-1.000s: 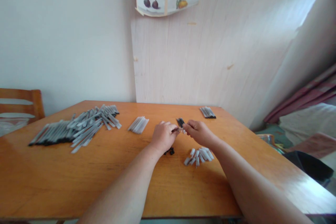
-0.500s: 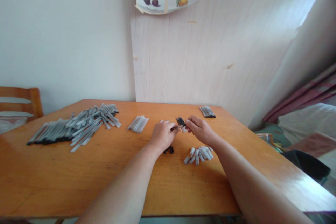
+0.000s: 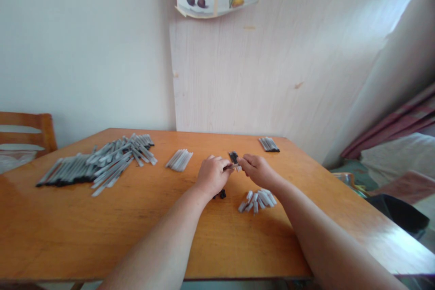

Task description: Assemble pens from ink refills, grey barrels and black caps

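**A thin stick (image 3: 234, 166) in hand at the middle of the surface (image 3: 84, 235)**

At the far left, a broad pile of pale tubes (image 3: 112, 163) with dark ends lies fanned and overlapping; a knock there would probably set the top ones sliding. A small bundle of pale sticks (image 3: 180, 160) sits between it and the hands.

The left grip (image 3: 211, 176) is closed on the thin stick. Loose black pieces (image 3: 222, 194) lie just beneath its wrist, so a dropped wrist could scatter them. The stick spans the gap between the hands, in front of a short dark row (image 3: 233, 157); held so lightly, it might slip and land there. The right grip (image 3: 260, 172) has its fingertips drawn together at the stick's other end; whether they pinch it or merely touch it, I cannot tell. A heap of short white pieces (image 3: 261, 199) lies near the right wrist, and a low sweep of that arm could spread it. Farthest right, a neat group of dark-ended tubes (image 3: 269, 144) is well out of reach of such a slip.

Against half a second ago, the left grip is nearly unchanged, the right fingertips have come in closer to it, and the piles lie as they did.
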A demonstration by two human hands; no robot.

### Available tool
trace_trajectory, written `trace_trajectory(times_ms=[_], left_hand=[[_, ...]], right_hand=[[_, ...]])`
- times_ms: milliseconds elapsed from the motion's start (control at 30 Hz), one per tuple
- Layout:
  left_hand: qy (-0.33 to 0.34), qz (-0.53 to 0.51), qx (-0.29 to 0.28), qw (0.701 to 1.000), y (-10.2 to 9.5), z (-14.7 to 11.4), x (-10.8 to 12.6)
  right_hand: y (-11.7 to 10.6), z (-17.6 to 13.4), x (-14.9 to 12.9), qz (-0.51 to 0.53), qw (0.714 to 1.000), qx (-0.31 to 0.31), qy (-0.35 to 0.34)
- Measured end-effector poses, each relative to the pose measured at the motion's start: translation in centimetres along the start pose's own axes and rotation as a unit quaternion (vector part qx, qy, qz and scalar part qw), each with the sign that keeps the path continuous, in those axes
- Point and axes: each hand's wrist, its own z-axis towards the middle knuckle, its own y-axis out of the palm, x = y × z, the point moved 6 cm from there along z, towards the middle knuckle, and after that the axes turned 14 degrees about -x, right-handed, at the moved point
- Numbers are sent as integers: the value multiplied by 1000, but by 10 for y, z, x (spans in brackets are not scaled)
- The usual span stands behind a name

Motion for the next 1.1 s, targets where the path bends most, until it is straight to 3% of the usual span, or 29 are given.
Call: trace_trajectory(times_ms=[400, 833, 1100], left_hand=[[0, -53, 5, 999, -1, 2, -5], [12, -43, 14, 999, -2, 0, -1], [18, -82, 14, 996, 0, 2, -3]], right_hand=[[-7, -4, -2, 85, 996, 7, -25], [-3, -2, -2, -2, 1000, 28, 4], [-4, -1, 1, 44, 999, 26, -8]])
